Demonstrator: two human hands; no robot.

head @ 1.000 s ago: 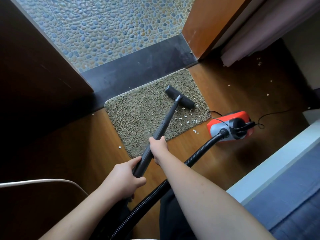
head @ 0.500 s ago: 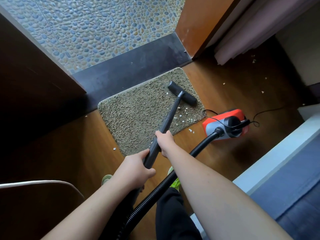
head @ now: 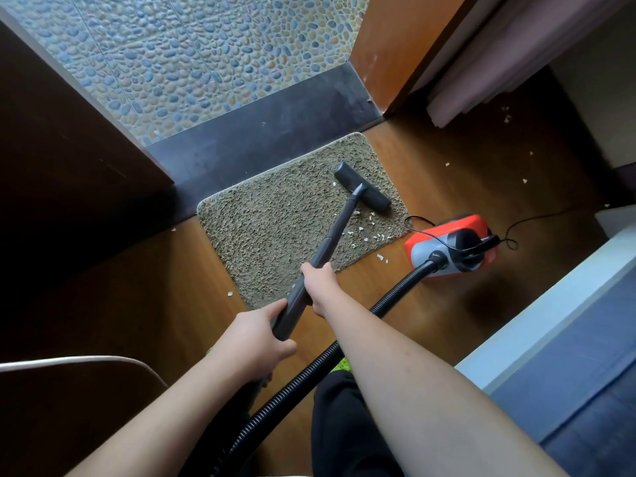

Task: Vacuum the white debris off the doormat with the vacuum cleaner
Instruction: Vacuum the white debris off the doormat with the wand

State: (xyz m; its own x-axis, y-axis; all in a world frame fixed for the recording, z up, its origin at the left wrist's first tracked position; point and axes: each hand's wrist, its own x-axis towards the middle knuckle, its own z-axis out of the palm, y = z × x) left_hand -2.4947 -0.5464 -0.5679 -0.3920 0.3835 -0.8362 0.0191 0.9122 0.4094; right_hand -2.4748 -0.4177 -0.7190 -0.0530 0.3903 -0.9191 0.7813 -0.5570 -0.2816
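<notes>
Both hands are clenched round the vacuum wand (head: 335,232): the left hand (head: 254,342) grasps its lower, nearer end, and the right hand (head: 318,282) grips it a little further up, toward the floor head. The wand slants away from the person to the floor head (head: 363,191), which sits flat on the doormat (head: 275,228) near its far right corner.

Most of the white debris (head: 370,232) lies on the mat's right-hand part, between the floor head and the mat's near right edge, so it is on the person's side of the head and well ahead of the hands. A couple of flakes sit just off the mat edge on the wooden floor (head: 447,297), and more are scattered farther right.

To do this stroke well, I would draw the head straight back over the flakes with it kept flat, pressing lightly so the mat does not bunch or slide, then repeat in overlapping passes toward the right edge. The ribbed hose (head: 389,304) runs under the right forearm to the red canister (head: 451,246), which stands just beside the mat's right corner; a long pull could tug it.
</notes>
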